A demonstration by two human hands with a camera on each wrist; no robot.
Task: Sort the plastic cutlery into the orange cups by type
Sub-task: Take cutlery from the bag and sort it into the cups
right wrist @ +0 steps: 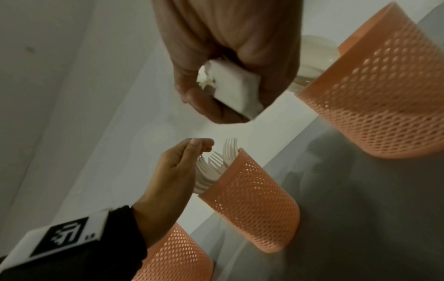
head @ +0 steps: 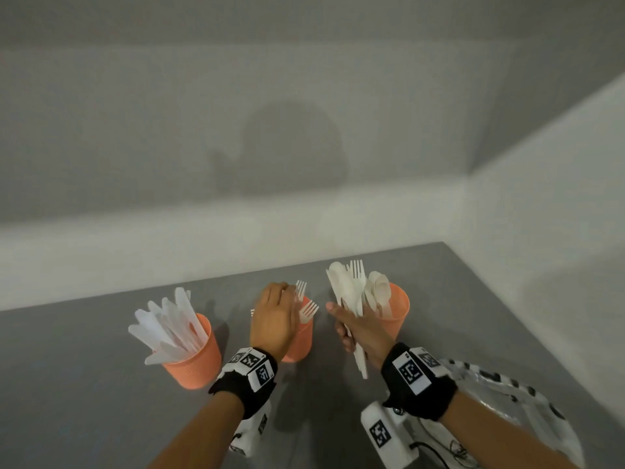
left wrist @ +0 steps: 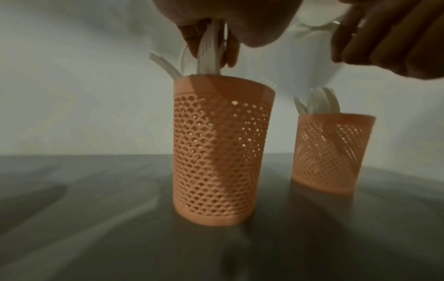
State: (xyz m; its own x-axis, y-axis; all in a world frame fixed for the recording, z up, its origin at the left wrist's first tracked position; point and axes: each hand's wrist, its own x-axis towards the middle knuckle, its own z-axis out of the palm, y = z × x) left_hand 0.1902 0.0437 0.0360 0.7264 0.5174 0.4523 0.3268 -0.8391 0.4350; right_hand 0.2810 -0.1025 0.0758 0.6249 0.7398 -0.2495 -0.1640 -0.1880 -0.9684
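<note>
While the right hand (head: pixel 360 330) is gripping a mixed bundle of cutlery (head: pixel 351 292) upright as a supply just near the spoon cup (head: pixel 395 311), the left hand (head: pixel 274 316) is pinching a fork (left wrist: pixel 209 47) over the middle cup (left wrist: pixel 221 148), seemingly lowering it among the forks. At the left, the knife cup (head: pixel 196 360) is standing full.

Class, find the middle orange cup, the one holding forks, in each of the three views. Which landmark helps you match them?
Head: middle orange cup, lower centre, partly behind the left hand.
Left wrist: centre, large and upright.
Right wrist: lower centre, appearing tilted.
Shared landmark: the forks standing in it.
</note>
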